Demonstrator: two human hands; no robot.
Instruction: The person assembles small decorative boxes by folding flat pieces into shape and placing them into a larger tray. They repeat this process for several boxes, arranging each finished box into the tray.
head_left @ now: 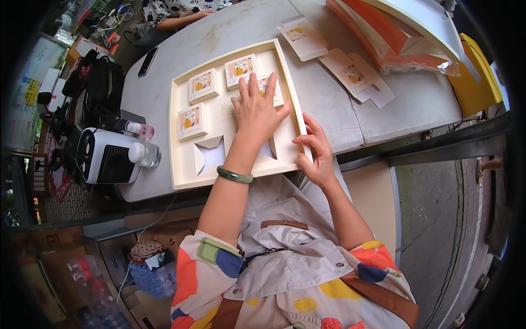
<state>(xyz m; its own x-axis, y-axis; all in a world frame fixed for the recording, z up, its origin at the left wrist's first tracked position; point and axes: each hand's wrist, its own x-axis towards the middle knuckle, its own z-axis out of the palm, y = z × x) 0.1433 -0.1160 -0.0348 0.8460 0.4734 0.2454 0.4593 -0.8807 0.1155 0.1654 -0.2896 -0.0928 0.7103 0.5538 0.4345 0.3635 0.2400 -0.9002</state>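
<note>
Table [329, 127]: a black phone [147, 62] is laid by the left edge; flattened cartons [350, 73] are spread beyond the tray's [187, 159] right edge.
Tray: set along the table's near edge.
Floral boxes [192, 120]: four are seated inside, away from the tray's near edge.
Left hand [256, 114]: spread, unclenched, over the rightmost box.
Right hand [318, 151]: curled at the tray's right edge; whether it is grasped cannot be told.

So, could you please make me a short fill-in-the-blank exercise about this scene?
The left hand has a bangle coloured ____ at its wrist.
The right hand touches the ____ side of the cream tray.
In it, ____ small square boxes are visible.
A phone lies on the tray's ____ side.

Missing words: green; right; four; left.
</note>
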